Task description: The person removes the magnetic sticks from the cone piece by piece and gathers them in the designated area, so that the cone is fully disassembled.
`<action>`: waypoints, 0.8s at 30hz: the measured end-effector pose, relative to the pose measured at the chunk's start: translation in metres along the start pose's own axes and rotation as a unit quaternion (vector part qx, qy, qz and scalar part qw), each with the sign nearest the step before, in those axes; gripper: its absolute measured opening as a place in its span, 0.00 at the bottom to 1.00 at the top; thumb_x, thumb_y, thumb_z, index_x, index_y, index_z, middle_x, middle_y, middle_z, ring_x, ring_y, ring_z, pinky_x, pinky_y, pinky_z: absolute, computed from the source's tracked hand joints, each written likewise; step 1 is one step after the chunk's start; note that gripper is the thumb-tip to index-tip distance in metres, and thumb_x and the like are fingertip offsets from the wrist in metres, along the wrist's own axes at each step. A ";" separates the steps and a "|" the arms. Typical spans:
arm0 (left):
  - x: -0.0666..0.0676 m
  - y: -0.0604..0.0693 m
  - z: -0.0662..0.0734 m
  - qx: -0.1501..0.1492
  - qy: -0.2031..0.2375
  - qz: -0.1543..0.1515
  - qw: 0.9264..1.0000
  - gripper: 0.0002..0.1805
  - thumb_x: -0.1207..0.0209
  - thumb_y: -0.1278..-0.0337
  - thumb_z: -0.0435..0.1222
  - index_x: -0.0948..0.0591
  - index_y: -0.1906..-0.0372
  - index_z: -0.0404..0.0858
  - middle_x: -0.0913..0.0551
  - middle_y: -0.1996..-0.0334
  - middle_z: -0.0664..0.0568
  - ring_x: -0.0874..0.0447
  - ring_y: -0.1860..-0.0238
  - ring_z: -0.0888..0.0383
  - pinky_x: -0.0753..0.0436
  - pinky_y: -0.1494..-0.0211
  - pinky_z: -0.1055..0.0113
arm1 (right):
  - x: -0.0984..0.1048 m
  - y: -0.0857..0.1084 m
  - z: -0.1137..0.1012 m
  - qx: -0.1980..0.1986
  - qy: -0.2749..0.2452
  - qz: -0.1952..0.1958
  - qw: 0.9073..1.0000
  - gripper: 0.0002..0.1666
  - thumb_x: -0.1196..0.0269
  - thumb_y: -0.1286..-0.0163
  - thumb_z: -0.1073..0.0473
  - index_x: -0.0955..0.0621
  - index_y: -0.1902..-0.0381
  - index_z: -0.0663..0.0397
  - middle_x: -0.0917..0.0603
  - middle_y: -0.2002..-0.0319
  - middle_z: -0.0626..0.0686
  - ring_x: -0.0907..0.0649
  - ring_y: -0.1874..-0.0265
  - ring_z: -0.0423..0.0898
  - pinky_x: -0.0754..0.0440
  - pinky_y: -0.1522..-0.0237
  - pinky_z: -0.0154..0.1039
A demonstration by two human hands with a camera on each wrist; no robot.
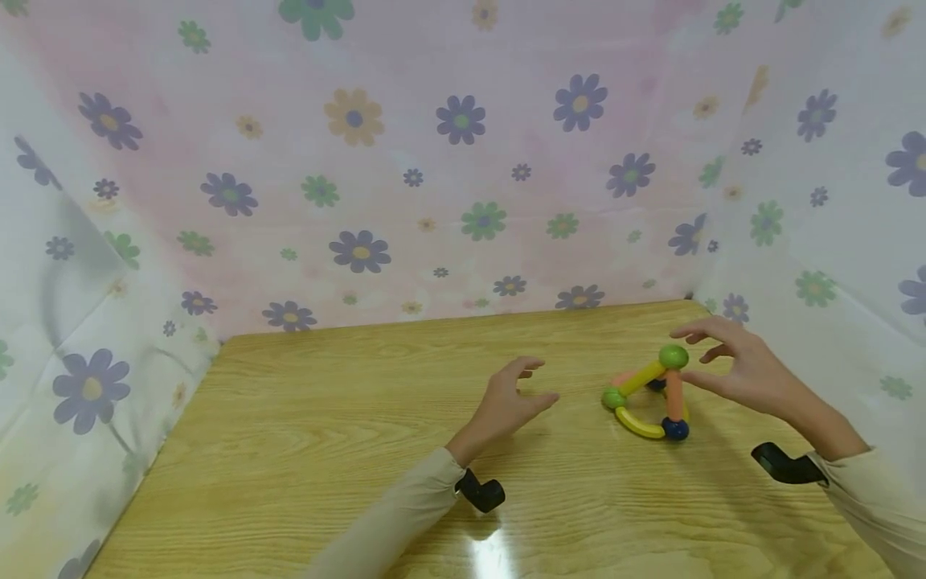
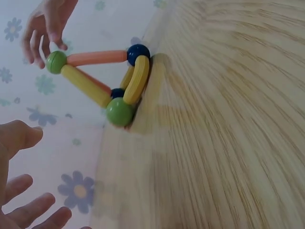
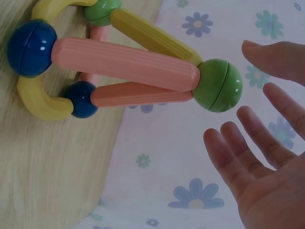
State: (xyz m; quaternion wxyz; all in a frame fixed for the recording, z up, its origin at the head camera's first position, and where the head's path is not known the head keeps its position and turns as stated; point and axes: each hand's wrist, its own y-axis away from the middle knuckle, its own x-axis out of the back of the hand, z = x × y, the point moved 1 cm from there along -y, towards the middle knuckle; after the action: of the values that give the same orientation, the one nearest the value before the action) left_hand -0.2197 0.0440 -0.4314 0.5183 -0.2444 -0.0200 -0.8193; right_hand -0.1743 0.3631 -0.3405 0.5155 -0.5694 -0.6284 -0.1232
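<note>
A pyramid-shaped frame of toy rods and balls stands on the wooden table. Its peak is a green ball; at the base are another green ball, a dark blue ball and a second blue one. Salmon rods and a straight yellow rod slope to the peak, while curved yellow rods join balls along the base. Beside the peak my right hand hovers, fingers spread, apart from the ball. To the frame's left, my left hand is held above the table, thumb and fingers apart, holding nothing.
The wooden table stretches left and in front of the frame. Flower-printed cloth hangs along the back and both sides. Dark devices are strapped at the left wrist and right wrist.
</note>
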 end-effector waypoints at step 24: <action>-0.117 -0.060 0.043 -0.047 -0.010 0.051 0.998 0.26 0.37 0.46 0.51 0.22 0.42 0.49 0.20 0.51 0.66 0.23 0.56 0.72 0.26 0.60 0.79 | -0.014 -0.018 0.006 -0.034 -0.068 -0.050 0.996 0.16 0.30 0.43 0.66 0.18 0.56 0.55 0.23 0.55 0.52 0.26 0.59 0.34 0.22 0.63 0.27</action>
State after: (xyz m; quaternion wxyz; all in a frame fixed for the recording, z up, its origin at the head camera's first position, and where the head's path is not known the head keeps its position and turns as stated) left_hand -0.2151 0.1827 -0.4301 0.5470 -0.2773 0.0263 -0.7894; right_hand -0.1949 0.3536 -0.3464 0.4451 -0.5618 -0.6848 -0.1316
